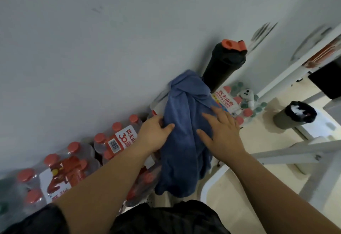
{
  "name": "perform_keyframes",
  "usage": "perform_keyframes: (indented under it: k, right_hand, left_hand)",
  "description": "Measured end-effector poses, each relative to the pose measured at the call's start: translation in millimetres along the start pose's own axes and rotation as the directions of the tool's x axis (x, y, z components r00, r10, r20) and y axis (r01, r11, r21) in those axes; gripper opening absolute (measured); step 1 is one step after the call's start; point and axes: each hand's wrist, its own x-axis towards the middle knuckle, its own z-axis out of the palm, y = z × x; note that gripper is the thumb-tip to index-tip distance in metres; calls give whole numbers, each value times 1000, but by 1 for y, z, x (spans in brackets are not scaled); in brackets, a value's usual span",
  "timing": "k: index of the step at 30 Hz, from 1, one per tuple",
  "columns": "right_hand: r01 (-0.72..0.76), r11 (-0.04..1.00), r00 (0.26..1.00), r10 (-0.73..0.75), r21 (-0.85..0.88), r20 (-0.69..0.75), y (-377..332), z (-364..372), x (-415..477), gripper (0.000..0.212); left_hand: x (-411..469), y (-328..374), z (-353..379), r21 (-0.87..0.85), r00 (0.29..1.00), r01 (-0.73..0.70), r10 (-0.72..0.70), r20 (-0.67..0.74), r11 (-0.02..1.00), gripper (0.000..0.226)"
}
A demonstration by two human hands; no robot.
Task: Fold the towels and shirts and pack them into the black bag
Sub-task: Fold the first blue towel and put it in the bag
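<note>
The left hand (154,134) grasps the left edge of a hanging blue cloth towel (184,132). The right hand (220,132) lies flat and released on its right side, near red-capped water bottle packs (110,141).

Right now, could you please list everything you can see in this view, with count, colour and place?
blue towel: one, blue, draped in a bunch at centre, hanging down.
black cylinder: one, black with orange top, behind the towel against the wall.
water bottle packs: several shrink-wrapped packs, clear with red caps, along the wall at left and right of the towel; exact count unclear.
plush toy: one, white, on the bottles at right.
bin: one, grey with black liner, on the floor at right.
white frame: white bars, right side.
left hand: gripping the towel's left edge.
right hand: flat, fingers spread, on the towel's right side.
</note>
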Motion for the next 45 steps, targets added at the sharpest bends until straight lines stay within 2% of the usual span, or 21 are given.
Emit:
perform_keyframes:
  k: [3,6,11,13,15,16,18,20,22,24,27,30,33,35,37,39,41,43,45]
  right_hand:
    - [5,1000,997,-7,25,74,13,-7,23,75]
    - [88,994,992,-94,64,89,16,-10,43,68]
    - [290,953,956,-284,93,-69,6,-16,72,58]
    - [376,925,919,-364,60,-149,-3,-22,81,54]
    - [523,851,844,-509,48,-171,-14,-29,89,52]
    - [607,791,792,-595,72,-138,-20,-32,92,52]
    - [709,678,687,-726,196,26,-34,-40,96,51]
    - [747,596,571,-802,294,176,-46,-46,102,40]
    - [807,518,463,-854,285,238,-54,-49,108,25]
    - [835,479,419,-873,270,251,-58,-51,109,22]
    - [810,510,412,-846,290,338,-67,-54,96,28]
    - [797,529,434,-837,291,335,-77,-60,77,29]
    - [809,545,470,-824,219,317,-88,-69,57,16]
    - [801,561,482,-811,211,331,-95,-73,45,13]
    - [809,550,475,-820,207,320,-105,-76,28,21]
    - [823,519,460,-847,232,265,-118,-78,10,15]
    - [781,516,468,-856,352,218,-133,-81,-10,23]
    - [697,502,485,-856,512,179,-150,-81,-30,20]
    - [674,496,505,-850,547,147,-168,-81,-50,20]
  left_hand:
    - [7,6,4,-47,997,72,-74,-33,996,22]
    - [6,13,7,-112,990,99,-109,-92,989,9]
    - [-12,31,2,-286,978,70,-123,-170,956,2]
    - [-24,37,-2,-339,974,53,-124,-191,939,9]
    - [-38,42,-6,-350,978,16,-88,-191,937,16]
    - [-45,44,-8,-345,981,-5,-63,-185,939,17]
    - [-61,51,-12,-312,983,-67,10,-183,948,21]
    - [-75,56,-17,-208,974,-132,88,-208,969,17]
    - [-88,58,-21,-131,966,-143,110,-232,981,13]
    - [-99,55,-24,-140,965,-90,51,-259,986,13]
    - [-117,51,-27,-138,946,1,-46,-322,990,23]
    - [-133,49,-33,-75,922,25,-52,-384,997,29]
    - [-147,45,-43,115,936,66,-21,-350,991,13]
    - [-158,40,-50,157,947,49,4,-322,986,18]
    - [-173,36,-58,128,949,3,37,-313,992,26]
    - [-191,32,-68,70,946,-60,79,-313,996,26]
    - [-212,26,-80,11,940,-120,117,-321,993,23]
    - [-235,18,-94,-38,930,-176,153,-335,984,17]
    - [-258,5,-108,-89,920,-226,183,-346,970,13]
